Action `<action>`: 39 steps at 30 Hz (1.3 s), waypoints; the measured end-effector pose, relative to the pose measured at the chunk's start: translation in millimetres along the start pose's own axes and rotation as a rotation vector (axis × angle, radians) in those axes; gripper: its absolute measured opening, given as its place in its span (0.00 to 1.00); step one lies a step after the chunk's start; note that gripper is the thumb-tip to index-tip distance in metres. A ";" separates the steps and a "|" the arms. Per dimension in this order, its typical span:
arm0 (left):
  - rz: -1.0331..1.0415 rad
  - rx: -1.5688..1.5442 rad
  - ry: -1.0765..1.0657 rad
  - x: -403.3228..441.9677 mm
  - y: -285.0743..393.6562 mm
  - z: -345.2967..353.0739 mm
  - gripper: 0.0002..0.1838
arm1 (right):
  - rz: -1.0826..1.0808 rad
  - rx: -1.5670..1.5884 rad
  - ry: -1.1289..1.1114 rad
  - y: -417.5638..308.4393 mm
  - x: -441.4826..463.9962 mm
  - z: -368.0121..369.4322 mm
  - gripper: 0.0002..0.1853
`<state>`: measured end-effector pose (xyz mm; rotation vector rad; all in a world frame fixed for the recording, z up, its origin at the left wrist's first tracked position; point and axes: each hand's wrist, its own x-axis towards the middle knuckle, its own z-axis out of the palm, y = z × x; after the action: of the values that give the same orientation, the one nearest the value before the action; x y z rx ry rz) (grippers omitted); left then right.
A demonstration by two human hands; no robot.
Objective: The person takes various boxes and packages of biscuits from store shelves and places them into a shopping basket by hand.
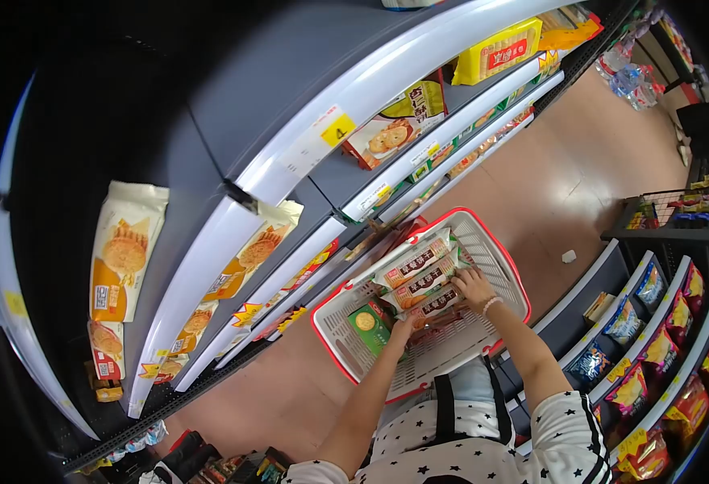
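A long grey shelf (282, 56) stands to the left of the basket and runs on beyond it. A lower snack rack (616, 355) with bright bags stands to the basket's right. The basket (487, 250), pale grey with a red rim, is in front of the person's star-patterned shirt (419, 452). Inside the basket, three similar brown-and-white packets (425, 286) lie side by side, with a green box (368, 327) at the basket's left side. The right hand (474, 289) reaches over the packets' right ends, fingers slightly bent; the left hand (407, 329) is at the nearest packet's left end, beside the box. I cannot tell whether either grips. A beaded bracelet (492, 304) circles the right wrist.
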<state>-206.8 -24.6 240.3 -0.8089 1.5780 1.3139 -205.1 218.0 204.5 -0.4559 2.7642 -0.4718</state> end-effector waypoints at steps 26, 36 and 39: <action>2.038 0.510 1.881 -444.2 231.7 -357.7 0.12 | -0.869 0.092 0.993 -425.1 91.0 -390.6 0.14; 1.617 0.256 1.939 -449.4 265.2 -381.5 0.18 | -0.785 -0.514 1.046 -571.9 267.6 -528.9 0.30; 1.589 0.244 1.906 -449.1 265.4 -382.8 0.18 | -0.465 -0.447 0.739 -579.4 284.1 -548.5 0.42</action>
<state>-361.2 -366.0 767.9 -0.3475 4.3646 0.8140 -500.4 -254.5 842.3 -1.2693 3.4833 -0.1082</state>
